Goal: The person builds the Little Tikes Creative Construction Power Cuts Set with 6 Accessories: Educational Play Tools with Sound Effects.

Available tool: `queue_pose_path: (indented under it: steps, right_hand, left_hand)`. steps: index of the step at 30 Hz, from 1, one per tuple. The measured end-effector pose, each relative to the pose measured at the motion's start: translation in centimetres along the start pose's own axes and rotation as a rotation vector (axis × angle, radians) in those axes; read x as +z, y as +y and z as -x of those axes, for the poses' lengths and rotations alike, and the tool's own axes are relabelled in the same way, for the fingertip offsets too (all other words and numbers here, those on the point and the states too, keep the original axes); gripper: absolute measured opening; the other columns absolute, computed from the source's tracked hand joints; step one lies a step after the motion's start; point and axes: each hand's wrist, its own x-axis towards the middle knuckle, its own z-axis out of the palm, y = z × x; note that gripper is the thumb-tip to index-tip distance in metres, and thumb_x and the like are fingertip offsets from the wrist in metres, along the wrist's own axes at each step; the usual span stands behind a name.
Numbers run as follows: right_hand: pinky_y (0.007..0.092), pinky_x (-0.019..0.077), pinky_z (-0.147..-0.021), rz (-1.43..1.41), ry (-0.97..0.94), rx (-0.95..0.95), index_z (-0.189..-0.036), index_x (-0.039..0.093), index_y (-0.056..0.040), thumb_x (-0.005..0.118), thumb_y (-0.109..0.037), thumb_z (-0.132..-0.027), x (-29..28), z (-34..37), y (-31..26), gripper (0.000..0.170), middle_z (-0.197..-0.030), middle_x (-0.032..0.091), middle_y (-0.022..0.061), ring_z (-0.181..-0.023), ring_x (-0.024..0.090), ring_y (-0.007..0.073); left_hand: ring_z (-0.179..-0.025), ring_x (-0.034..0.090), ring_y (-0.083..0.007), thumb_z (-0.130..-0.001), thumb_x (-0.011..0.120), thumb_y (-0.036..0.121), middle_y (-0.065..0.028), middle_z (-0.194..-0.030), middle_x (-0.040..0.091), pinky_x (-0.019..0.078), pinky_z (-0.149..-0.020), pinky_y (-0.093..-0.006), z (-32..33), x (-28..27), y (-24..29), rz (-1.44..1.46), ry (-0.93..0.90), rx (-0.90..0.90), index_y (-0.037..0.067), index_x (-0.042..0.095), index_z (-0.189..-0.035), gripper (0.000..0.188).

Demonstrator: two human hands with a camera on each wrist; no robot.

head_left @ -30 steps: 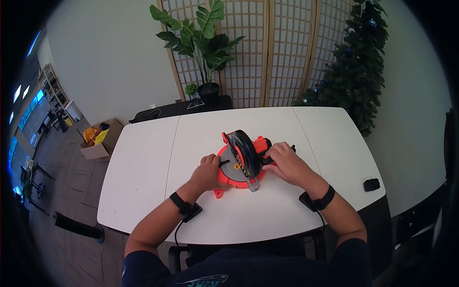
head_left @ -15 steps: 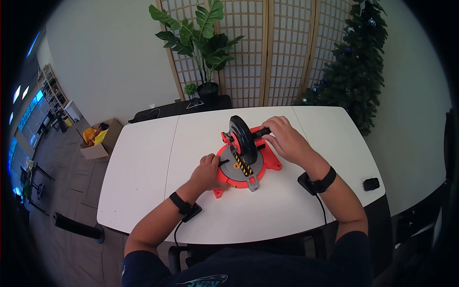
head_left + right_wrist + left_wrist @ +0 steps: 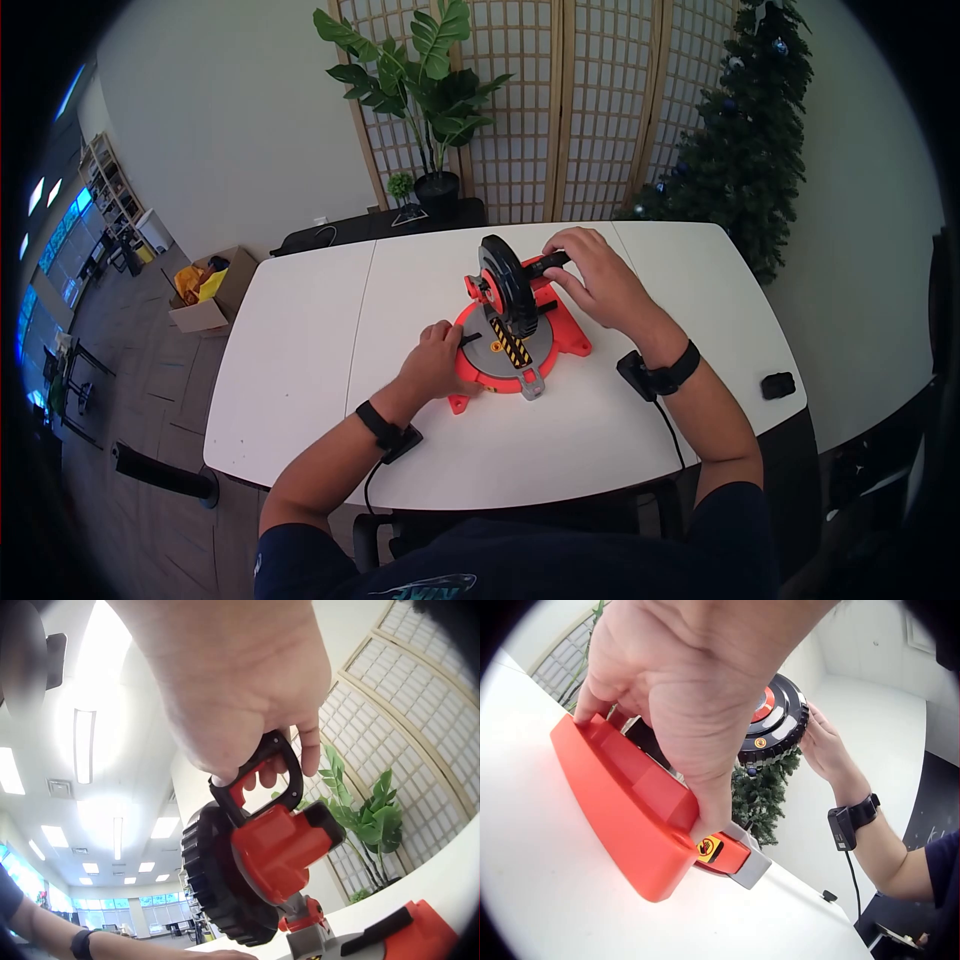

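Observation:
A red and black toy miter saw stands on the white table, its round grey base [image 3: 480, 350] low and its black blade guard [image 3: 508, 285] raised above it. My left hand [image 3: 432, 365] grips the left side of the red base; in the left wrist view the thumb and fingers span the red base edge [image 3: 615, 817]. My right hand [image 3: 603, 285] holds the black handle [image 3: 296, 776] at the top of the saw arm, with fingers through the loop in the right wrist view. A yellow and black striped strip [image 3: 510, 343] shows on the base.
A small black object [image 3: 777, 385] lies near the right end of the white table [image 3: 290, 380]. Beyond the table stand a potted plant [image 3: 437, 190], a lattice screen [image 3: 510, 120] and a decorated tree [image 3: 740, 150]. A cardboard box [image 3: 215, 300] is on the left.
My right hand has moved up and away from me with the handle, and the saw arm and blade guard have swung up off the base. My left hand has stayed on the base.

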Motion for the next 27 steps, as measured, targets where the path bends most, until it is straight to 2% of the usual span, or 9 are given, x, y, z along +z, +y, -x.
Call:
queue_pose_path:
  steps: [5,6,9,10,14,19,20,22,27]
  right_hand:
    - [0.0411,0.0418,-0.107,-0.348,0.118,0.015,-0.141,0.035,-0.0033,0.059,-0.044,-0.1,0.7,1.0,2.1,0.063,-0.136,0.049,0.0169,-0.13,0.048,0.0282]
    - [0.0407,0.0445,-0.102,-0.276,0.156,-0.025,-0.142,0.028,-0.0011,0.044,-0.042,-0.107,0.9,1.2,2.6,0.056,-0.129,0.048,0.0178,-0.122,0.051,0.0262]
    - [0.0365,0.0438,-0.097,-0.499,0.224,0.079,-0.137,0.03,-0.001,0.04,-0.034,-0.109,3.1,2.0,6.0,0.045,-0.119,0.046,0.014,-0.11,0.05,0.0215]
    - [0.0337,0.0426,-0.093,-0.586,0.213,0.145,-0.131,0.03,-0.0011,0.042,-0.022,-0.106,3.5,2.4,6.8,0.035,-0.112,0.041,0.0108,-0.101,0.046,0.0178]
    - [0.0353,0.0451,-0.09,-0.487,0.21,0.245,-0.128,0.034,0.0007,0.049,-0.011,-0.101,5.9,3.5,9.2,0.033,-0.112,0.043,0.0112,-0.101,0.05,0.0192]
    - [0.0377,0.0478,-0.104,-0.14,-0.463,0.449,-0.139,0.042,0.0008,0.071,-0.013,-0.086,5.5,3.5,7.0,0.062,-0.138,0.049,0.0182,-0.129,0.052,0.0312]
    - [0.0377,0.0478,-0.104,-0.141,-0.463,0.449,-0.139,0.042,0.0008,0.071,-0.013,-0.086,5.3,3.2,6.3,0.062,-0.138,0.049,0.0182,-0.129,0.052,0.0312]
    - [0.038,0.0451,-0.11,-0.115,-0.628,0.35,-0.147,0.037,-0.0011,0.084,-0.018,-0.073,5.1,2.8,5.4,0.09,-0.146,0.047,0.0175,-0.138,0.045,0.0312]
    - [0.0386,0.0466,-0.109,-0.128,-0.656,0.238,-0.148,0.037,-0.0032,0.091,-0.019,-0.057,7.9,3.7,8.4,0.107,-0.148,0.045,0.0126,-0.138,0.045,0.0307]
  left_hand:
    - [-0.136,0.043,-0.0419,-0.056,0.091,0.053,-0.0228,-0.144,0.044,0.0485,-0.106,-0.0451,0.0,-0.1,0.0,-0.013,-0.007,-0.014,-0.003,0.044,-0.142,0.113]
    - [-0.136,0.043,-0.0419,-0.056,0.091,0.053,-0.0228,-0.144,0.044,0.0485,-0.106,-0.0451,0.0,-0.1,-0.1,-0.013,-0.007,-0.013,-0.003,0.044,-0.142,0.113]
    - [-0.136,0.042,-0.0417,-0.056,0.09,0.054,-0.0225,-0.145,0.044,0.0484,-0.106,-0.0448,0.1,0.0,-0.2,0.003,0.003,-0.002,-0.002,0.044,-0.143,0.113]
    - [-0.137,0.042,-0.0419,-0.056,0.09,0.055,-0.0228,-0.145,0.043,0.0484,-0.106,-0.0449,0.1,0.1,-0.2,-0.006,0.008,-0.006,-0.002,0.044,-0.143,0.113]
    - [-0.137,0.042,-0.0429,-0.056,0.09,0.057,-0.0244,-0.145,0.043,0.0484,-0.106,-0.0462,0.1,0.0,0.0,-0.025,-0.007,-0.033,-0.001,0.044,-0.144,0.115]
    - [-0.136,0.042,-0.0452,-0.056,0.089,0.058,-0.0264,-0.144,0.043,0.0484,-0.106,-0.0479,0.2,0.0,-0.2,-0.004,-0.008,-0.021,0.0,0.043,-0.145,0.116]
    - [-0.136,0.042,-0.046,-0.056,0.089,0.058,-0.027,-0.144,0.043,0.0482,-0.106,-0.0483,0.1,0.0,-0.2,-0.003,-0.004,-0.014,0.0,0.043,-0.145,0.116]
    - [-0.135,0.042,-0.0465,-0.055,0.089,0.058,-0.0274,-0.143,0.043,0.048,-0.106,-0.0486,0.2,-0.3,0.0,-0.004,-0.018,-0.031,0.0,0.042,-0.146,0.117]
    - [-0.132,0.044,-0.0468,-0.054,0.09,0.057,-0.0278,-0.142,0.043,0.0476,-0.106,-0.0485,0.2,-0.7,-0.3,-0.063,-0.053,0.009,-0.001,0.04,-0.147,0.12]
